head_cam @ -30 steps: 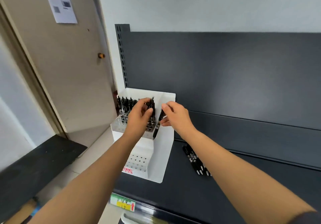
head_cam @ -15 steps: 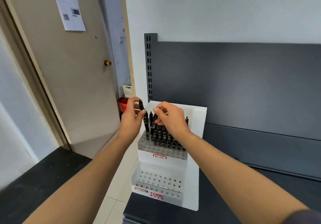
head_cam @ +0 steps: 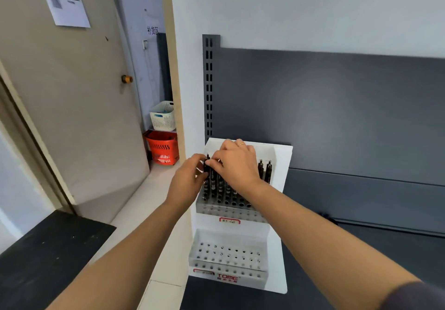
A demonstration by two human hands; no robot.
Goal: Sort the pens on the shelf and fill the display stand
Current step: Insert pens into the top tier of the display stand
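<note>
Fingers (head_cam: 218, 161) of our left hand (head_cam: 189, 181) and right hand (head_cam: 238, 165) pinched one black pen (head_cam: 207, 168) at the display stand's (head_cam: 280, 189) upper-left corner; a skewed push, we judged, could topple neighbours (head_cam: 227, 189)

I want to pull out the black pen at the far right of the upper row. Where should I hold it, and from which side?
Probably pinch the far-right pen at its top end, from above and the front. It stands upright in the display stand with only its top end free; a neighbouring pen and the side wall crowd its sides.
</note>
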